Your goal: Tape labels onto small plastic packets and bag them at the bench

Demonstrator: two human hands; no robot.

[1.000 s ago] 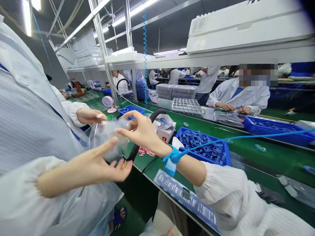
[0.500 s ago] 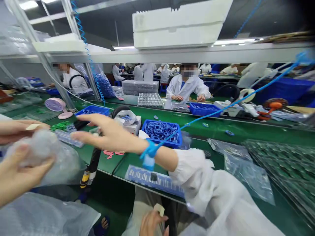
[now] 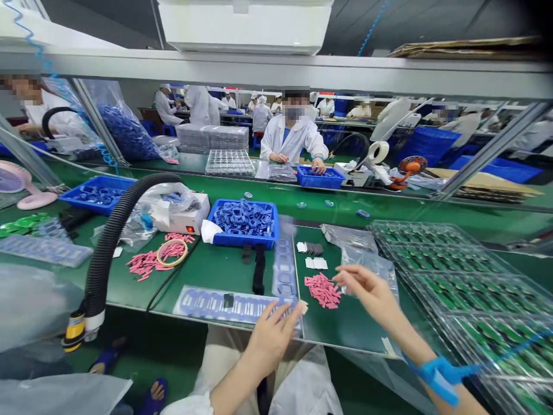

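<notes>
My left hand (image 3: 272, 337) lies over the right end of a clear tray (image 3: 207, 302) of blue oval frames at the table's front edge. Its fingers are spread, and a small cream piece, perhaps a finger cot, shows at one fingertip. To the right, my right hand (image 3: 367, 288), with a blue strap (image 3: 438, 372) on its wrist, hovers beside a heap of small pink strips (image 3: 323, 290). Its fingers are loosely bent and apart, with nothing visible in them. White pads (image 3: 317, 263) and a row of dark pieces (image 3: 311, 248) lie just behind that heap.
A blue bin (image 3: 276, 225) of blue frames stands behind the tray. Stacked clear trays of green boards (image 3: 458, 271) fill the right side. A black hose (image 3: 101, 259) arches at left, near more pink strips (image 3: 151, 262). A co-worker (image 3: 291, 135) sits opposite.
My right arm has swung from the left, near a neighbour's hands and a plastic bag, over to the pink strips. My left hand has risen from my lap onto the tray. The view has turned right.
</notes>
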